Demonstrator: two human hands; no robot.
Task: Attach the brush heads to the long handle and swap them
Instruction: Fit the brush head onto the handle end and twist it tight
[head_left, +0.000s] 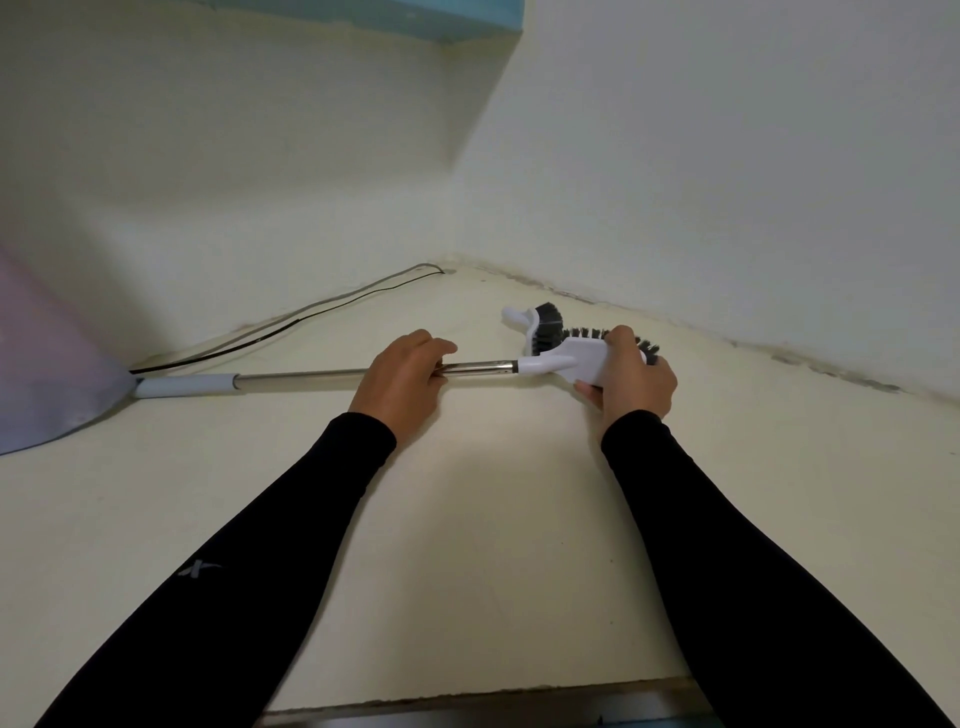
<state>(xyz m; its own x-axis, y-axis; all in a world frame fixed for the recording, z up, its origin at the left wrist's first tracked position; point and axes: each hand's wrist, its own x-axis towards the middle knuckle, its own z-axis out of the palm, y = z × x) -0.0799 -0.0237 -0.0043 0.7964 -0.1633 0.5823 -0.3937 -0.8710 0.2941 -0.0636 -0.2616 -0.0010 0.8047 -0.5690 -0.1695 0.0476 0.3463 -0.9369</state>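
Observation:
A long metal handle with a pale blue grip lies across the cream floor, running left to right. My left hand grips the metal shaft near its right end. A white brush head with black bristles sits on the handle's tip, its socket over the end of the shaft. My right hand holds this brush head, fingers curled round its white body. A second white brush head with black bristles lies loose on the floor just behind, close to the wall.
Walls meet in a corner behind the brushes. A black cable runs along the left wall's base. A purple-grey cloth covers the handle's left end. A floor edge lies near me.

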